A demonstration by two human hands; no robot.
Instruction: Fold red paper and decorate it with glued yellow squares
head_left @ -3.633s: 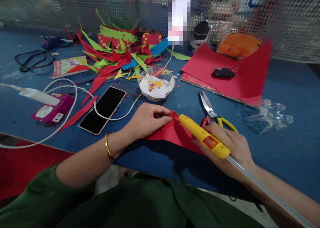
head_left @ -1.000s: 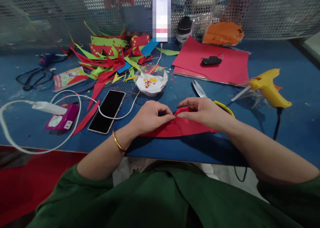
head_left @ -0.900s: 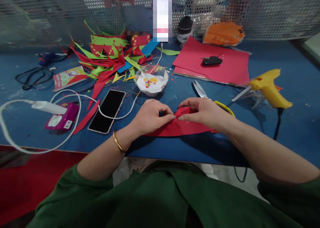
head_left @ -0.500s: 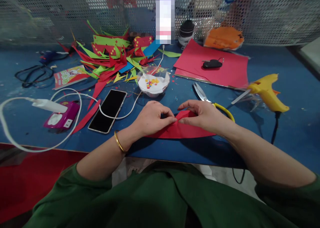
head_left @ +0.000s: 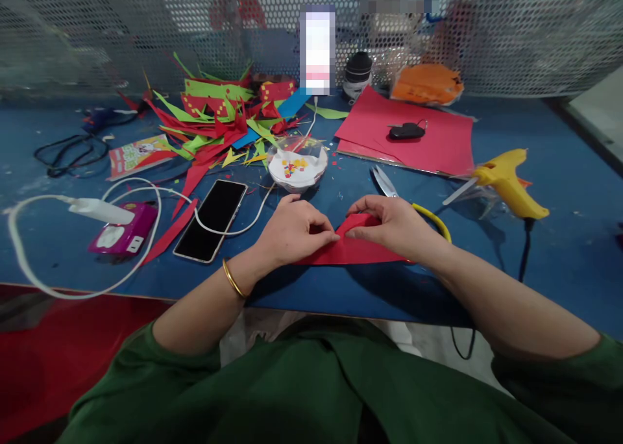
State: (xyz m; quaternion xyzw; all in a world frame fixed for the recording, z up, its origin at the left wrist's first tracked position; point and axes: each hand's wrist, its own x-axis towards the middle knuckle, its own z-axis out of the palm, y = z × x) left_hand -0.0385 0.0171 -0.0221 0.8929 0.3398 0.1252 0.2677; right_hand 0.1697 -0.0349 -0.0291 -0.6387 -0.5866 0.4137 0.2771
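A folded piece of red paper [head_left: 360,252] is held between my two hands near the front edge of the table. My left hand [head_left: 299,231] pinches it at its left part, thumb and fingers together. On the other side, my right hand [head_left: 389,223] grips the upper right part between thumb and fingers. The two thumb tips are close together near the paper's middle. Scissors [head_left: 385,182] with yellow handles lie just behind my right hand, which partly hides them. A clear bowl [head_left: 298,169] with small coloured paper bits stands behind my hands.
A black phone [head_left: 211,218], a purple power adapter [head_left: 124,228] and white cables lie left. Green and red paper strips [head_left: 219,110] are heaped behind. Red sheets [head_left: 403,113] bear a key [head_left: 407,130]. A yellow glue gun [head_left: 511,181] lies right, and a lit phone [head_left: 317,48] stands at the back.
The camera view has shifted slightly. Both hands keep their hold on the red paper, with hardly any movement between them.
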